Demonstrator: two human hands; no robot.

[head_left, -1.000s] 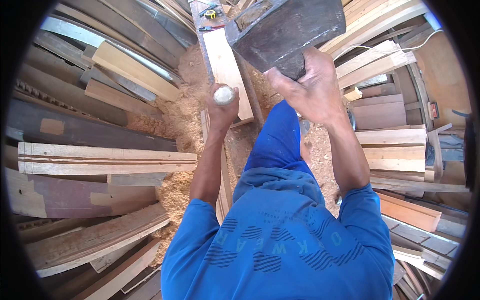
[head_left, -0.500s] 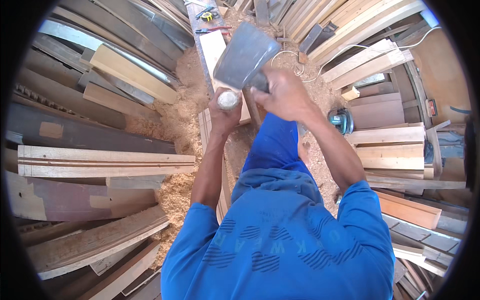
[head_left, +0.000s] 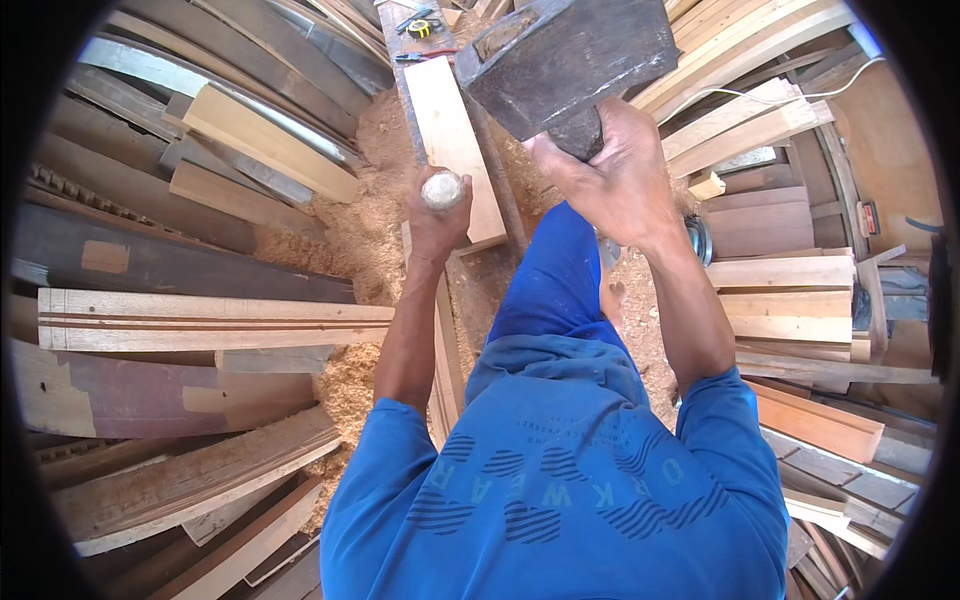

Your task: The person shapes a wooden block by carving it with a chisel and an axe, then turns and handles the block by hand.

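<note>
My left hand (head_left: 432, 228) is closed around an upright chisel (head_left: 443, 190). Only the round, pale butt of its handle shows; the blade is hidden beneath my fist. Under and beyond that hand, a pale wooden board (head_left: 445, 115) lies lengthwise on a narrow, worn bench (head_left: 478, 285). My right hand (head_left: 625, 180) grips the dark handle of a heavy, block-headed mallet (head_left: 575, 70). The mallet is raised close to the camera, up and to the right of the chisel, apart from it.
On the bench's far end lie a yellow-and-black tape measure (head_left: 422, 28) and a red-handled tool (head_left: 425, 56). Stacked planks (head_left: 215, 322) flank both sides. Wood shavings (head_left: 350, 390) cover the floor. A round power tool (head_left: 698, 240) sits at right, and a white cable (head_left: 740, 92) runs behind it.
The mallet has swung up and right, away from the chisel, and looks larger. My left hand has shifted slightly left and nearer, still holding the chisel. More of the board shows.
</note>
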